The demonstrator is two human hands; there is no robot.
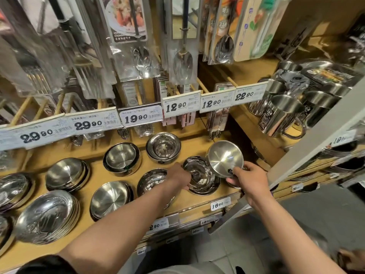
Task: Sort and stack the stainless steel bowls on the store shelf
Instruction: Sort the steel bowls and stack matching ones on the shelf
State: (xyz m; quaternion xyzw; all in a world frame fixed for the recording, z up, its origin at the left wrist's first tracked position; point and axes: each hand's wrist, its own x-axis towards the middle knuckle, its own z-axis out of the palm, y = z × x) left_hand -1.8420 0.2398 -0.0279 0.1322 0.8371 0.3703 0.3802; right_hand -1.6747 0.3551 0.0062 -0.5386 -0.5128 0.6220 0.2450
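Observation:
Stacks of stainless steel bowls stand on a sloped wooden shelf (98, 173). My right hand (250, 178) grips a small matte bowl (225, 158), tilted so its inside faces me, above the shelf's right end. My left hand (179, 176) holds the left rim of a shiny bowl stack (201, 177) just below and left of the tilted bowl. Other stacks: a shiny one (163, 147) at the back, a matte one (122, 159) beside it, another shiny stack (150, 181) partly hidden by my left forearm, and wider bowls (110, 199) to the left.
Large shallow bowls (46, 215) fill the shelf's left end. Price tags (141, 116) line a rail above, with packaged spoons (182, 62) hanging overhead. Steel mugs (282, 115) crowd the upper right shelf. A grey upright post (308, 153) slants at the right.

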